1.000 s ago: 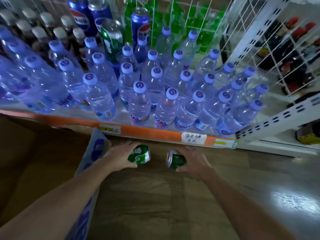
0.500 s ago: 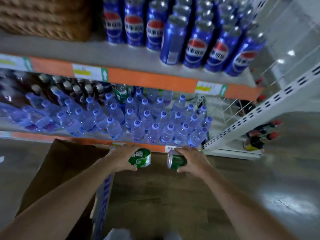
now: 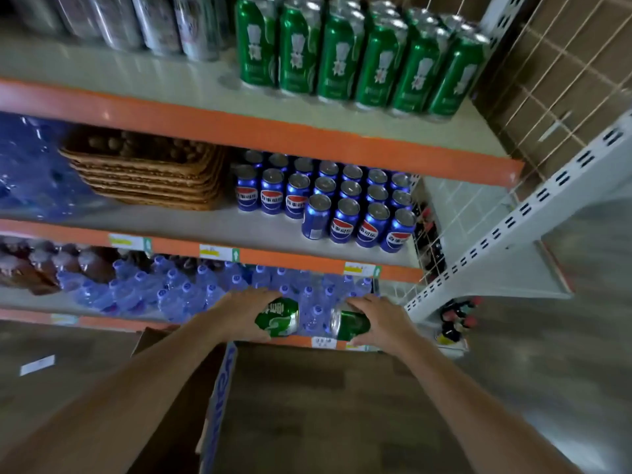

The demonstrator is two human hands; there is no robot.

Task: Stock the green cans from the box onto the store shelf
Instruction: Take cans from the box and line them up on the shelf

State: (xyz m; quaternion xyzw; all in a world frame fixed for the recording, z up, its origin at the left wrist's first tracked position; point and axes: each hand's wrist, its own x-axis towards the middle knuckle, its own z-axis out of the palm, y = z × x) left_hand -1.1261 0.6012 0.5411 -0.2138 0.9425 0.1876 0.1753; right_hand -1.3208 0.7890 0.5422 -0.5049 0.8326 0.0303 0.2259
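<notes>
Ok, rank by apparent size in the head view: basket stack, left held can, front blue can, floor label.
1. basket stack
2. left held can and front blue can: about alike, held one nearer and part covered; unranked
3. floor label

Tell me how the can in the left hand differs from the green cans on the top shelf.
The left-hand can lies sideways, gripped by the left hand; the top-shelf cans stand upright in rows. Its label shows a pale green swirl; theirs a white emblem. Both are green.

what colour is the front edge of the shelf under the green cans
Orange; the front edge shows best in the head view.
</notes>
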